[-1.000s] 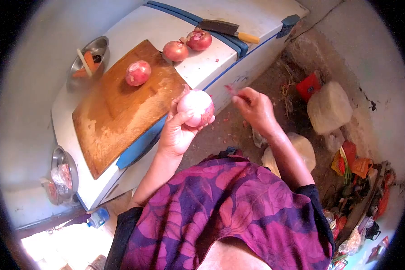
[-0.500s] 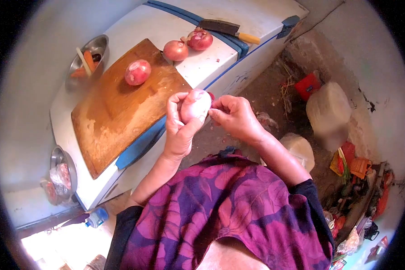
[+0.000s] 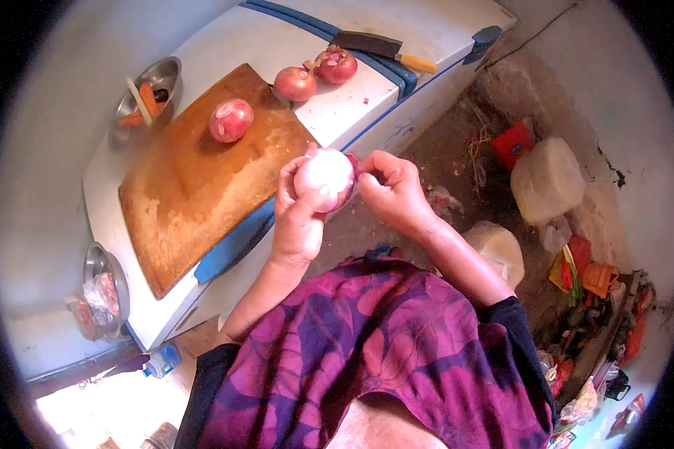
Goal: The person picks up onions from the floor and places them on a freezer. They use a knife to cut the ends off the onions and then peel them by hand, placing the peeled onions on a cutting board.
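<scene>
My left hand (image 3: 298,221) is wrapped round a red onion (image 3: 326,178) in front of my body, beside the front edge of the cutting board. The onion's upper face is pale and shiny in bright light. At its right side my right hand (image 3: 395,191) pinches with thumb and forefinger a dark red strip of onion skin (image 3: 353,161). Another red onion (image 3: 231,120) sits on the wooden cutting board (image 3: 195,202). Behind the board, a reddish-brown onion (image 3: 295,84) and a partly peeled red onion (image 3: 335,65) lie on the white surface.
A cleaver (image 3: 367,43) with a yellow handle lies at the back. A metal bowl (image 3: 174,78) holds carrots. Another metal bowl (image 3: 116,269) holds a bagged item. Plastic jugs (image 3: 547,179) and a red packet (image 3: 512,142) stand on the floor at right.
The onion has turned in my left hand, so a broader, shiny pale face shows upward. My right hand has shifted slightly, still pinching at the onion's right side.
</scene>
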Available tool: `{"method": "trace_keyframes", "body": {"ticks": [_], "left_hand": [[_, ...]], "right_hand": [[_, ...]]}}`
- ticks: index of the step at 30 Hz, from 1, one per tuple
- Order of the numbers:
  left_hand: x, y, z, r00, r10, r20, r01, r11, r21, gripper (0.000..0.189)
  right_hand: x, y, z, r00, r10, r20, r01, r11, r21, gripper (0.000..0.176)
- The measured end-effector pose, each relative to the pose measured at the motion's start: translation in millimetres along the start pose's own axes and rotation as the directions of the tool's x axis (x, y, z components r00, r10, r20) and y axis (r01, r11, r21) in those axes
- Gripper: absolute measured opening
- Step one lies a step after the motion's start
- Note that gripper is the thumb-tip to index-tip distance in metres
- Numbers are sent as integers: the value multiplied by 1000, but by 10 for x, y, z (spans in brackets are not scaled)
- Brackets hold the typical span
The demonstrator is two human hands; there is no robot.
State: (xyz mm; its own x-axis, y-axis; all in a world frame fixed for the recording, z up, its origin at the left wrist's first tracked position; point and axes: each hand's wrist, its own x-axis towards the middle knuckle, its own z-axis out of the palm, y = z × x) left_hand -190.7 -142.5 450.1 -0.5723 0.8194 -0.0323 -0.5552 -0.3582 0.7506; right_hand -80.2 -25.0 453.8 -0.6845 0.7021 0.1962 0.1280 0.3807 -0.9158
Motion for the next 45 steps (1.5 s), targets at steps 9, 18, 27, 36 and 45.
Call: {"method": "trace_keyframes", "body": {"ticks": [9, 18, 27, 36, 45], "left_hand": [[115, 156, -182, 969, -249, -3, 240, 937, -252, 70], [122, 110, -67, 1000, -18, 15, 18, 1000, 11, 63], [38, 91, 40, 978, 164, 130, -198, 924, 327, 54], [10, -3, 10, 969, 228, 97, -247, 870, 427, 55], [44, 96, -68, 995, -90, 33, 93, 988, -127, 55]], "right_hand": [[75, 661, -381, 995, 95, 8, -60, 684, -727, 18], [122, 66, -212, 997, 8, 80, -7, 1000, -8, 24], [79, -231, -86, 992, -53, 119, 65, 993, -102, 15], [120, -109, -12, 992, -96, 84, 109, 980, -165, 7], [169, 30, -139, 1000, -29, -5, 28, 992, -123, 11]]}}
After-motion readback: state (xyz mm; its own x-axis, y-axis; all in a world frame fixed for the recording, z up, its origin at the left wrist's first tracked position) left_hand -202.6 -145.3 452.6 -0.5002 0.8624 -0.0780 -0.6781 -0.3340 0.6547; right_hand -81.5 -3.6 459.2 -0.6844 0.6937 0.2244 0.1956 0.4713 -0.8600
